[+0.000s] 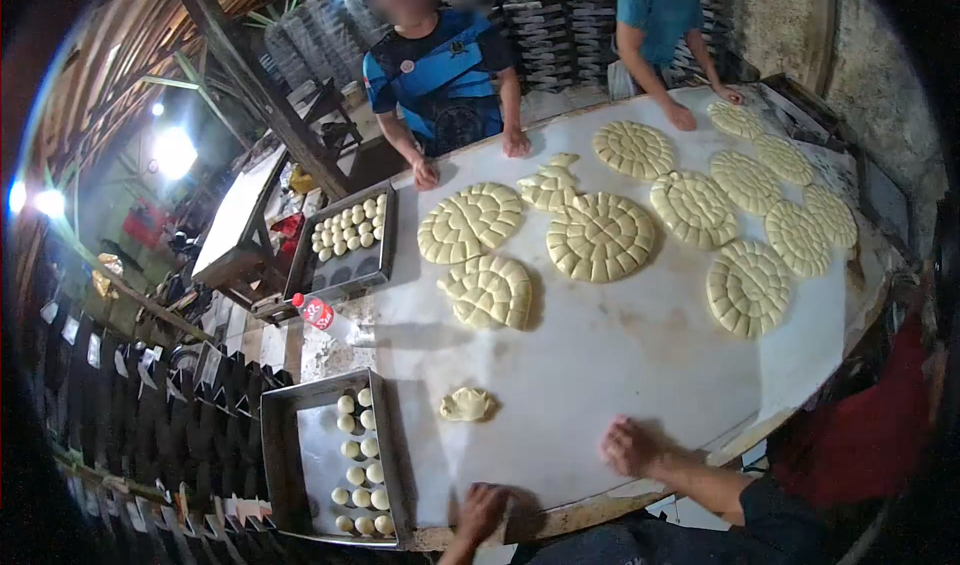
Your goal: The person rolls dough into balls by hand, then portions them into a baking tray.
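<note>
Near the front edge of the table, my left hand rests with its fingers curled down toward the surface. To its right, my right hand is on the tabletop with its fingers curled in. Whatever either hand may hold is hidden. A small torn lump of dough lies above my left hand. Left of that hand is a metal tray with several round dough balls. Beyond my hands, a scored dough piece and a large scored dough round lie flat.
More scored rounds cover the right side of the table. At the left are a second tray of dough balls and a red-labelled bottle. Two people stand across the table, hands on its far edge.
</note>
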`<state>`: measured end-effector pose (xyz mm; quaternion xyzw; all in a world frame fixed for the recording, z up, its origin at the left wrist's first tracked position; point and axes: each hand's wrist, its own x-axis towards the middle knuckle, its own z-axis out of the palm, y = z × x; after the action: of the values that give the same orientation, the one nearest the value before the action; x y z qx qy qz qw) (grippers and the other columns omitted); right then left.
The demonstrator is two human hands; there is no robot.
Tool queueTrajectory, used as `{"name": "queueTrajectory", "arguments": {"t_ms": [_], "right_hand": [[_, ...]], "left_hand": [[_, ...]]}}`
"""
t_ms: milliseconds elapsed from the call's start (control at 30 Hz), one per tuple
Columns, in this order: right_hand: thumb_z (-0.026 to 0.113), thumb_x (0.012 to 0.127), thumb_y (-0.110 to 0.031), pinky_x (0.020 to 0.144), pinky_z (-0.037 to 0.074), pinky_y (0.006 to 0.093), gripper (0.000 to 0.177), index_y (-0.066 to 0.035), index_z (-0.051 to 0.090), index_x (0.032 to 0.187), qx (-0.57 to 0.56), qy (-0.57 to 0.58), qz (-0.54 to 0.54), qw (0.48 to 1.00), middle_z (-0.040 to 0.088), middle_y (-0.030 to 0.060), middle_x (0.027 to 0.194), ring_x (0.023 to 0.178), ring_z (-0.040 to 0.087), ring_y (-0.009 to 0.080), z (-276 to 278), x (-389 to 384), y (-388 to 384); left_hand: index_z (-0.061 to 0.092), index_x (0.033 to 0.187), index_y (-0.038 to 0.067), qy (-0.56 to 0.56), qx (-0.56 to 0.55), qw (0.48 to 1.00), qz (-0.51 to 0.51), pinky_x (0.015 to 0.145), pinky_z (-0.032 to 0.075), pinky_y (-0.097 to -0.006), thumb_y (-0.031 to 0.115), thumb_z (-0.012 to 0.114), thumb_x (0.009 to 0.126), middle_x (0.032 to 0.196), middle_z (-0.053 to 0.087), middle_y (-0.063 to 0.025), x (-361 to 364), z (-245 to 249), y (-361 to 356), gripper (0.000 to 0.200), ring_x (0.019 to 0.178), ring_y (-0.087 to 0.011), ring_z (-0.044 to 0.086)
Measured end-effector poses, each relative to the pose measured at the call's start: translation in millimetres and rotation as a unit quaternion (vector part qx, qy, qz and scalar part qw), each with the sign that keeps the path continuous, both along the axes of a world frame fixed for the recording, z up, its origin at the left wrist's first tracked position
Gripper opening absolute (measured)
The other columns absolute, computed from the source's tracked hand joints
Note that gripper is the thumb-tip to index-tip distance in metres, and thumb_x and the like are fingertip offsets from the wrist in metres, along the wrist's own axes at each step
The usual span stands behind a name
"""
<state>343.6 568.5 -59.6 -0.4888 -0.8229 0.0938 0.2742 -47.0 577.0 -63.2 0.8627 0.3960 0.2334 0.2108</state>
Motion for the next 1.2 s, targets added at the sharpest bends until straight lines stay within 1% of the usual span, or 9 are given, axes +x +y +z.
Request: {"name": "queueTrajectory", "arguments": {"t_ms": [233,400,667,800,867,967,1033,1100,1200], "right_hand": [[0.06,0.077,-0.011,0.086,0.043,0.0523,0.012,-0.001,0.055,0.081,0.056,0.053,-0.186,0.979,0.055,0.019,0.087,0.091,0.052,0.0398,1,-49,103],[0.063,0.071,-0.01,0.088,0.045,0.0509,0.011,-0.003,0.057,0.078,0.045,0.0,0.011,0.999,0.057,0.0185,0.085,0.089,0.054,0.0396,-1,-20,47],[0.054,0.086,-0.012,0.086,0.038,0.0515,0.014,0.001,0.053,0.089,0.075,0.043,-0.352,0.932,0.053,0.0215,0.094,0.092,0.049,0.0415,-18,-40,134],[0.054,0.088,-0.017,0.084,0.043,0.0492,0.016,-0.002,0.056,0.095,0.006,0.105,-0.25,0.962,0.056,0.0171,0.096,0.097,0.052,0.039,-20,-86,87],[0.055,0.09,-0.02,0.086,0.048,0.0486,0.012,-0.013,0.059,0.099,-0.121,-0.098,-0.257,0.954,0.059,0.0102,0.108,0.102,0.058,0.0355,47,-97,53],[0.054,0.091,-0.016,0.077,0.052,0.0441,0.02,-0.003,0.067,0.099,-0.226,-0.036,-0.345,0.91,0.066,0.0175,0.094,0.082,0.065,0.0343,13,-41,53],[0.061,0.087,-0.012,0.074,0.054,0.0413,0.022,-0.001,0.064,0.106,-0.322,-0.058,-0.365,0.872,0.066,0.0159,0.106,0.08,0.066,0.0304,8,-37,69],[0.061,0.091,-0.016,0.073,0.058,0.037,0.027,0.0,0.064,0.111,-0.411,0.236,-0.372,0.798,0.065,0.0127,0.105,0.082,0.065,0.0244,48,-115,94],[0.06,0.095,-0.019,0.079,0.058,0.0362,0.036,0.004,0.058,0.122,-0.328,0.265,-0.06,0.905,0.063,0.0127,0.114,0.099,0.063,0.0199,88,-280,121]], "left_hand": [[0.062,0.09,0.009,0.01,0.004,0.966,0.26,0.084,0.044,-0.0447,0.017,0.073,0.07,0.096,0.061,-0.0121,66,28,100,0.024,0.094,-0.036,0.054],[0.063,0.1,0.01,-0.014,0.021,0.995,0.094,0.09,0.045,-0.0458,0.008,0.066,0.075,0.096,0.06,-0.0129,38,1,21,0.026,0.099,-0.0359,0.055],[0.062,0.092,0.007,-0.065,0.035,0.966,0.246,0.084,0.045,-0.0465,0.011,0.067,0.076,0.095,0.062,-0.0129,28,16,111,0.017,0.096,-0.0362,0.056],[0.06,0.115,0.006,-0.146,-0.053,0.982,0.105,0.098,0.043,-0.043,0.007,0.059,0.081,0.118,0.058,-0.0147,40,-14,54,0.033,0.113,-0.034,0.053],[0.056,0.124,0.007,-0.12,-0.067,0.989,0.049,0.103,0.042,-0.0413,0.005,0.051,0.086,0.125,0.056,-0.0159,10,-21,8,0.039,0.118,-0.0327,0.052],[0.056,0.124,0.006,-0.09,-0.226,0.965,0.097,0.102,0.043,-0.0411,0.006,0.052,0.086,0.126,0.056,-0.0173,-68,29,-11,0.038,0.121,-0.0316,0.051],[0.058,0.116,0.004,-0.184,-0.051,0.963,0.192,0.09,0.049,-0.0404,0.002,0.062,0.081,0.106,0.062,-0.015,-128,82,12,0.035,0.102,-0.0344,0.06],[0.058,0.111,0.002,-0.188,0.02,0.934,0.303,0.078,0.048,-0.0431,-0.002,0.07,0.076,0.094,0.062,-0.0152,-200,79,47,0.037,0.085,-0.0327,0.059],[0.052,0.123,-0.001,-0.167,-0.069,0.874,0.451,0.086,0.048,-0.0454,0.009,0.068,0.083,0.106,0.06,-0.0238,-279,80,98,0.045,0.099,-0.0407,0.058]]}}
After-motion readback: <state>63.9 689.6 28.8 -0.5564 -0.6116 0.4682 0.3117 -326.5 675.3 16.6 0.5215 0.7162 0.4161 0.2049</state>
